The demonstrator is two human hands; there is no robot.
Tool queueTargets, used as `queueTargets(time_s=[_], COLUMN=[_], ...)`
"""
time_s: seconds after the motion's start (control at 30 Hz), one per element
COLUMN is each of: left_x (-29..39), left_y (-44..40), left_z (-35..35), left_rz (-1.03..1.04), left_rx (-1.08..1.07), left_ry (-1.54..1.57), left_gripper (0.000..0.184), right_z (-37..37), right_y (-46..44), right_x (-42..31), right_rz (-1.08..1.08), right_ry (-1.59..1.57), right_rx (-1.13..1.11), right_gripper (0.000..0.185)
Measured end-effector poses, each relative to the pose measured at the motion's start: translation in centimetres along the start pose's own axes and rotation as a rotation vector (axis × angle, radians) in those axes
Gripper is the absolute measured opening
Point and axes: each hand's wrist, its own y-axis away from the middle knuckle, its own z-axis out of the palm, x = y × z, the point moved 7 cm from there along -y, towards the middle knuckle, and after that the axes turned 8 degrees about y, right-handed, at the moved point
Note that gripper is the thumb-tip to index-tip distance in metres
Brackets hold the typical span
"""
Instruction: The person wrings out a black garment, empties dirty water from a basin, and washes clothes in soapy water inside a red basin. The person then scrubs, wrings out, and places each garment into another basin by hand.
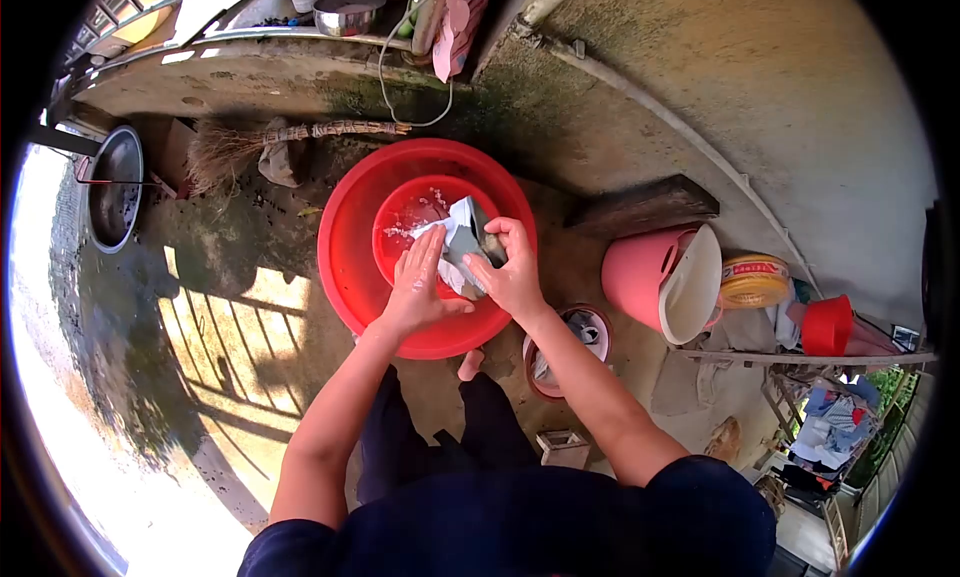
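As the right hand gripped a grey-and-white cloth over the small basin, the left spread wide beside it, contact hard to tell! Hand-washing looked like the step, white flecks dotting that basin; the next move called for a left palm steadying the cloth. Round it all sat the big tub, a broom lying far left.

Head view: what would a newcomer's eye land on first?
Probably the large red basin at center, with a smaller red basin inside it. Over that, the right hand grips a grey-and-white cloth, the left hand spread at its near-left side. Next, the pink bucket to the right and the straw broom lying upper left.
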Motion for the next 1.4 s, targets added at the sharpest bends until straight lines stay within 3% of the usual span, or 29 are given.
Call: queueTargets(time_s=[0.07, 0.17, 0.2, 0.27, 0.3, 0.37, 0.43, 0.5, 0.57, 0.63, 0.67, 0.7, 0.73, 0.77, 0.83, 0.93, 0.97, 1.03, 1.1, 1.13, 1.17, 1.23, 1.3, 1.33, 1.37, 1.4], left_x=[4.3, 9.4, 10.9, 12.9, 14.1, 14.3, 14.4, 15.0, 16.6, 19.3, 19.6, 19.0, 19.5, 20.8, 21.6, 20.9, 20.8, 20.0, 20.4, 20.1, 21.1, 21.6, 19.2, 18.9, 17.4, 16.7], left_y=[-0.5, -2.3, -2.6, -2.5, -2.7, -3.6, -4.0, -4.2, -4.1, -4.6, -4.0, -4.5, -4.6, -4.3, -3.8, -3.6, -3.3, -2.5, -1.1, -1.1, -0.8, -0.7, -2.6, -3.2, -3.9, -4.1], left_z=[-1.3, -2.6, -3.0, -3.1, -3.5, -4.1, -4.9, -5.7, -5.8, -5.2, -4.6, -3.4, -3.8, -4.4, -4.3, -2.8, -2.4, -1.5, -1.5, -1.5, -2.1, -2.7, -4.1, -5.3, -6.3, -7.0], left_rz=[0.09, 0.134, 0.155, 0.09, 0.068, 0.077, 0.078, 0.072, 0.01, 0.31, 0.236, 0.177, 0.158, 0.14, 0.101, 0.343, 0.332, 0.449, 0.619, 0.592, 0.519, 0.54, 0.282, 0.223, 0.093, 0.092], left_rx=[0.027, 0.043, 0.056, -0.026, -0.018, 0.045, 0.107, 0.148, 0.128, 0.099, 0.062, -0.013, 0.042, 0.095, 0.118, 0.216, 0.155, 0.078, 0.141, 0.143, 0.156, 0.247, 0.21, 0.309, 0.365, 0.455], left_ry=[0.043, 0.133, 0.117, 0.69, 0.758, 0.808, 0.794, 0.715, 0.612, 0.212, 0.318, 0.287, 0.155, 0.025, -0.045, -0.419, -0.507, -0.637, -0.654, -0.667, -0.657, -0.669, -0.504, -0.345, -0.135, 0.032], left_gripper=[0.119, 0.091, 0.091, 0.067, 0.051, 0.039, 0.035, 0.035, 0.036, 0.037, 0.04, 0.038, 0.036, 0.034, 0.032, 0.034, 0.044, 0.052, 0.058, 0.069, 0.069, 0.062, 0.051, 0.04, 0.033, 0.03], right_z=[-0.3, -0.6, -0.9, -1.5, -1.9, -3.0, -5.5, -5.5, -4.3, -4.6, -4.9, -5.2, -5.6, -6.0, -6.9, -7.8, -8.0, -7.5, -7.0, -7.0, -7.1, -7.3, -7.5, -7.7, -8.1, -8.4], right_y=[0.0, 0.5, 0.3, -0.1, -0.6, -1.1, 1.3, 5.6, 7.4, 6.7, 5.5, 4.3, 3.2, 2.5, 0.7, 0.6, 1.5, 1.7, 1.6, 2.3, 2.7, 2.2, 1.3, 1.2, 1.3, 2.3], right_x=[-5.2, -11.4, -13.3, -17.0, -17.8, -20.5, -25.9, -30.0, -27.5, -24.9, -23.8, -23.1, -22.4, -22.3, -20.6, -17.7, -16.7, -13.1, -10.3, -11.0, -12.0, -11.8, -11.7, -12.1, -12.6, -11.8], right_rz=[-0.045, -0.036, -0.086, -0.141, -0.141, -0.308, -0.602, -0.972, -1.176, -1.212, -1.162, -1.106, -0.973, -0.704, -0.53, -0.358, -0.06, -0.024, 0.064, 0.202, 0.334, 0.404, 0.531, 0.547, 0.511, 0.564], right_ry=[-0.076, -0.193, -0.172, -0.138, -0.085, 0.252, 0.916, 1.151, 1.396, 1.493, 1.604, 1.715, 1.762, 1.709, 1.521, 1.303, 1.129, 1.011, 0.878, 0.787, 0.69, 0.453, -0.087, -0.337, -0.55, -0.543], right_rx=[-0.084, -0.245, -0.362, -0.524, -0.588, -0.523, -0.162, -0.093, -0.201, -0.192, -0.169, -0.148, -0.24, -0.413, -0.424, -0.405, -0.472, -0.476, -0.56, -0.605, -0.647, -0.692, -0.641, -0.583, -0.542, -0.46], right_gripper=[0.035, 0.034, 0.035, 0.035, 0.035, 0.036, 0.048, 0.052, 0.058, 0.057, 0.056, 0.056, 0.058, 0.055, 0.045, 0.029, 0.021, 0.019, 0.021, 0.02, 0.019, 0.017, 0.017, 0.018, 0.031, 0.037])
